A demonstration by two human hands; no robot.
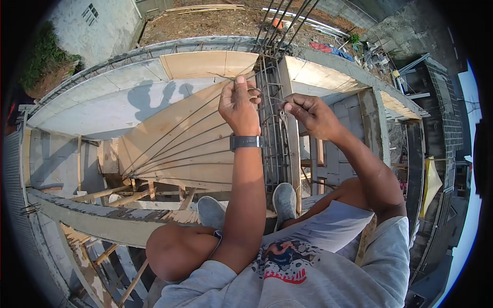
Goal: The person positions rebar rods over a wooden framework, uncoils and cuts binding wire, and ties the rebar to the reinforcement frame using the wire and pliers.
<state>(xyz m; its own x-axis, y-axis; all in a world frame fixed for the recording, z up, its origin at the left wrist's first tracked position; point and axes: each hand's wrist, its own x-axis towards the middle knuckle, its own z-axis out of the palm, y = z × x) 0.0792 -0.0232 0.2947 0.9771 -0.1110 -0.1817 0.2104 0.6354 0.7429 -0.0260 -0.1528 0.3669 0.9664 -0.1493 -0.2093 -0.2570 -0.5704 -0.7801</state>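
My left hand (240, 105), with a dark watch (246, 142) at its wrist, is closed in a pinch on thin wire (222, 76) whose ends stick out to the left above the plywood. Just right of it, my right hand (311, 115) has its fingers curled together, with thin wire between the two hands. A small metal tool (283, 117) hangs below the right fingertips. Both hands are over a long rebar cage (270, 128) that runs between wooden form boards.
Vertical rebar rods (287, 25) rise beyond my hands. Left lies a sloping plywood panel (179, 138) with several bars across it. A concrete beam (113, 218) crosses at lower left, with open drops beside it. My shoes (284, 201) straddle the cage's near end.
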